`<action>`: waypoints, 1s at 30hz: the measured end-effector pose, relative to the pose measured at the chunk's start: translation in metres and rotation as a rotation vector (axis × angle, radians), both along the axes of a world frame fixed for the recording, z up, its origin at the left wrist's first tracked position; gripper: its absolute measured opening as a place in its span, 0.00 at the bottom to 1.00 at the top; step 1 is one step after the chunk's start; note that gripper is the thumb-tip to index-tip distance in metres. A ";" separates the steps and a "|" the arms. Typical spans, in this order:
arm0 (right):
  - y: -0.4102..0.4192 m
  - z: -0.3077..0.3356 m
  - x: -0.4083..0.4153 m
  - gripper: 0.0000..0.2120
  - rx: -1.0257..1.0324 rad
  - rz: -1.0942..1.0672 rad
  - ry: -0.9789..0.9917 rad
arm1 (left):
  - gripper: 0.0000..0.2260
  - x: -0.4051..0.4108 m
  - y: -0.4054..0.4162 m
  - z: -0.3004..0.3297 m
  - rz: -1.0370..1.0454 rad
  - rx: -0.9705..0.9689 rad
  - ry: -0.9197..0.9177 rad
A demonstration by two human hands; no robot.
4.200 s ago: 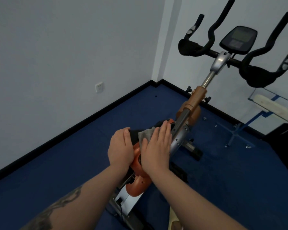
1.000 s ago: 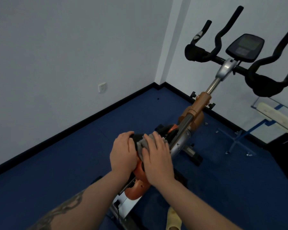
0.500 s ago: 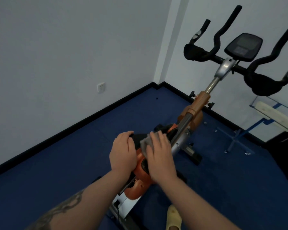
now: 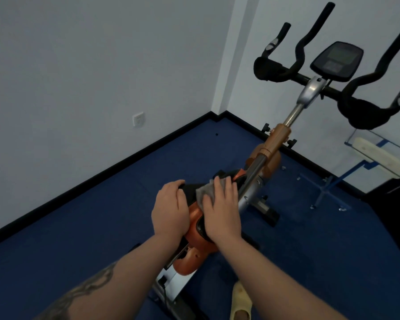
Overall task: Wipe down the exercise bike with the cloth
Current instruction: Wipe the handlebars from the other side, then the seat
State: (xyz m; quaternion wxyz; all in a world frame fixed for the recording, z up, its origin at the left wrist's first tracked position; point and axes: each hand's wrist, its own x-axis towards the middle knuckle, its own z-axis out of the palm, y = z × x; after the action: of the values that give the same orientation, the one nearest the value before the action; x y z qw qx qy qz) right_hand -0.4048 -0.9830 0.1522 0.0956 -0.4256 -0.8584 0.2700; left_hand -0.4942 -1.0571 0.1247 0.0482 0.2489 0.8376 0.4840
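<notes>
An orange and silver exercise bike (image 4: 275,144) stands in front of me, with black handlebars (image 4: 360,105) and a console (image 4: 336,60) at the upper right. My right hand (image 4: 219,211) lies flat on a grey cloth (image 4: 206,192) and presses it onto the black top of the orange frame. Most of the cloth is hidden under the palm. My left hand (image 4: 170,211) grips the black part of the frame just left of the cloth, fingers curled over its edge.
Blue carpet covers the floor, and grey walls meet in a corner behind the bike. A wall socket (image 4: 138,119) is on the left wall. A glass stand (image 4: 376,153) with a white object stands at the right. A yellow slipper (image 4: 240,303) shows below.
My right hand has slid the cloth forward and back over the frame top, and now sits slightly further forward. The left hand has kept its grip in the same place.
</notes>
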 end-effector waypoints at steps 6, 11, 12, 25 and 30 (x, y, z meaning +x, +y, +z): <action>-0.019 -0.007 0.015 0.27 0.058 0.067 0.118 | 0.16 0.000 -0.001 0.001 -0.013 0.007 -0.019; -0.007 -0.007 0.040 0.27 -0.076 0.210 0.285 | 0.14 -0.001 0.000 0.000 -0.010 -0.012 -0.012; 0.003 -0.004 0.035 0.25 -0.123 0.191 0.295 | 0.14 -0.001 0.000 0.000 -0.009 -0.019 -0.009; 0.011 0.012 0.004 0.15 -0.236 0.009 0.259 | 0.14 0.000 -0.001 0.000 -0.006 -0.021 0.001; -0.005 0.000 -0.001 0.24 0.066 0.002 0.089 | 0.14 0.001 -0.001 0.001 -0.010 -0.017 0.004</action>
State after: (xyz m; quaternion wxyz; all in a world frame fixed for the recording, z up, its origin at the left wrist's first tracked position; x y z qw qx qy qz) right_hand -0.4054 -0.9877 0.1521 0.1474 -0.4087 -0.8623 0.2602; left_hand -0.4934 -1.0579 0.1255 0.0509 0.2535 0.8404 0.4763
